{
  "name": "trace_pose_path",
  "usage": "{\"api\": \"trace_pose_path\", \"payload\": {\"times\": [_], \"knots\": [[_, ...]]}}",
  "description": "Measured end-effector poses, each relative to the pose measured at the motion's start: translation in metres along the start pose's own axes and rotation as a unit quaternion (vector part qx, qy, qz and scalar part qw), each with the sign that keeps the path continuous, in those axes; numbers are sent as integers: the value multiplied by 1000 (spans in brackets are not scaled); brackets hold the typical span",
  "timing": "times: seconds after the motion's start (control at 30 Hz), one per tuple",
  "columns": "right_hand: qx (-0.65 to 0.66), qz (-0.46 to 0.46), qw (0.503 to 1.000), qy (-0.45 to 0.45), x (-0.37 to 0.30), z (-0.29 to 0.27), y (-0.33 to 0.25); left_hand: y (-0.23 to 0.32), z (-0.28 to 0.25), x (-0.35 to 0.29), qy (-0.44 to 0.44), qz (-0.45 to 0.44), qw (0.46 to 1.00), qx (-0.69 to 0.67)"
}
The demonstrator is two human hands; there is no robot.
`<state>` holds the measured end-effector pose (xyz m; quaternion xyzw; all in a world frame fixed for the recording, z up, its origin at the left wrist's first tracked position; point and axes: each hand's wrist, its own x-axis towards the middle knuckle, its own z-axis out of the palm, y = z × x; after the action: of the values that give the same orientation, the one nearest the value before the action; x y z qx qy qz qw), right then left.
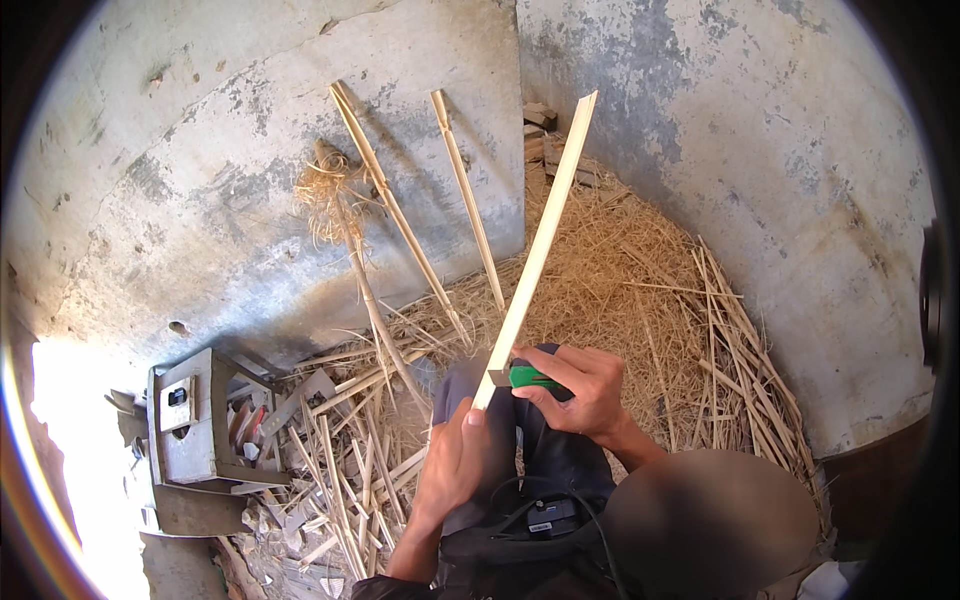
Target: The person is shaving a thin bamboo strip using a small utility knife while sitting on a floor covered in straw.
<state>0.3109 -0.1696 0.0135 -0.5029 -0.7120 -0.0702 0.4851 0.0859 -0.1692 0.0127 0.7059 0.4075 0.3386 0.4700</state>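
A long, pale split-bamboo strip (545, 230) rises at a slant from my lap toward the wall corner. Its lower end is gripped by my left hand (455, 462), with the thumb lying along the strip. My right hand (592, 388) is closed round the green handle of a short knife (535, 378). The knife's blade meets the strip crosswise, just above my left hand. The part of the strip inside my left palm is hidden.
Two split bamboo poles (405, 225) and a stick topped with curled shavings (335, 205) lean on the wall. Shavings (600, 265) heap in the corner, bordered by loose strips (745, 365) on the right. At left stands a wooden box (190, 445); more strips (345, 490) litter the floor beside it.
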Motion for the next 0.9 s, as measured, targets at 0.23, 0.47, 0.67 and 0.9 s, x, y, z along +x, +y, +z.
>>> {"api": "trace_pose_path", "payload": {"times": [0.23,0.47,0.67,0.9], "knots": [[-18,3,1000,-9,2,-4,0,3,-1,1,2,7,1000,16],[18,85,994,64,12,-7,34,-7,-1,-13,-31,-31,996,82],[11,89,994,55,11,-9,48,-31,0,-26,-21,-26,999,43],[-12,109,987,114,25,-8,95,-42,-4,-39,-38,-26,995,93]]}}
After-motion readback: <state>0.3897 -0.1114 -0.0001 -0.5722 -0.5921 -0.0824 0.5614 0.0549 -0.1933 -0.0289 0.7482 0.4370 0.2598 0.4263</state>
